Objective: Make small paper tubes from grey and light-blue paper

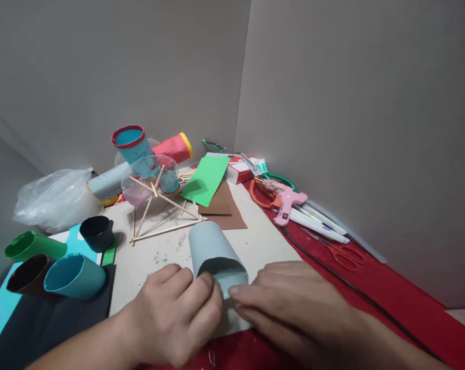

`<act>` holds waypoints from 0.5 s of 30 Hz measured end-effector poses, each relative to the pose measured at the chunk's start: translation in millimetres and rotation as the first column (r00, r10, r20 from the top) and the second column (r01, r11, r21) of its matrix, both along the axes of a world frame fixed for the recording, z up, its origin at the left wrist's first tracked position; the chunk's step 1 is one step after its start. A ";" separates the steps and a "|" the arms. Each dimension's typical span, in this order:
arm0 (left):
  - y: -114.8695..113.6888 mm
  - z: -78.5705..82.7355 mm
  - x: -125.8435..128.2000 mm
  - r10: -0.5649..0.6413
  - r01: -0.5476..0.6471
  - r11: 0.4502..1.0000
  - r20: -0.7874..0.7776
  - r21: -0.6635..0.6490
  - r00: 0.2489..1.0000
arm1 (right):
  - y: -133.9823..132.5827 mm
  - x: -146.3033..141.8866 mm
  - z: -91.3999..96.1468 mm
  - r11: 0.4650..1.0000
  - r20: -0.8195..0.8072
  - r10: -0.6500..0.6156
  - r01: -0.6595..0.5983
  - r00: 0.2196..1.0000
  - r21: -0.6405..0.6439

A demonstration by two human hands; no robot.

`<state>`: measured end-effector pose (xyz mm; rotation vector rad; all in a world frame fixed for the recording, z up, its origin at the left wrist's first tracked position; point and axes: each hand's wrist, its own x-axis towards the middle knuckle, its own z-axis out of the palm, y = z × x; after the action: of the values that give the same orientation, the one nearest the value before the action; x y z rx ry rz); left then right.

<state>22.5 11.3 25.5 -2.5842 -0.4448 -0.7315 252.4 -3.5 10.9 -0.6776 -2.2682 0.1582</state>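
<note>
A pale grey-blue paper tube (pixel 212 241), shaped like a tapered cup, lies on its side on a light board with its wide mouth towards me. My left hand (pixel 178 308) is closed, thumb and forefinger pinching the left lower part of its rim. At the right side of that rim is my right hand (pixel 294 303), its fingers held together and their tips closed on the paper edge. What lies under the fingers is hidden. Just behind the tube stands a frame of wooden sticks (pixel 166 234), with a clear plastic cup (pixel 140 190) within it.
Paper cups in green (pixel 43 248), brown (pixel 32 277), blue (pixel 81 277) and black (pixel 99 236) stand on the left. Behind are green paper (pixel 207 180), brown paper (pixel 236 213) and a plastic bag (pixel 58 198). A pink glue gun (pixel 282 200) and scissors (pixel 343 255) lie right.
</note>
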 end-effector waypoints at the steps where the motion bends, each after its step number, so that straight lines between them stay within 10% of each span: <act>1: 0.0 -0.1 0.2 0.004 -0.004 1.000 -0.001 0.002 1.000 | 1.4 -1.7 -4.1 1.000 0.037 0.015 -0.015 0.999 0.000; 15: 4.7 -4.1 -0.8 -0.036 0.073 0.968 0.154 -0.239 0.987 | 4.6 -2.0 -22.9 0.996 0.094 0.041 -0.033 0.995 -0.086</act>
<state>21.7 15.9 21.4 -2.7903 -0.5411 -0.9462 250.4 1.1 -12.0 -0.7011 -2.3778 0.2454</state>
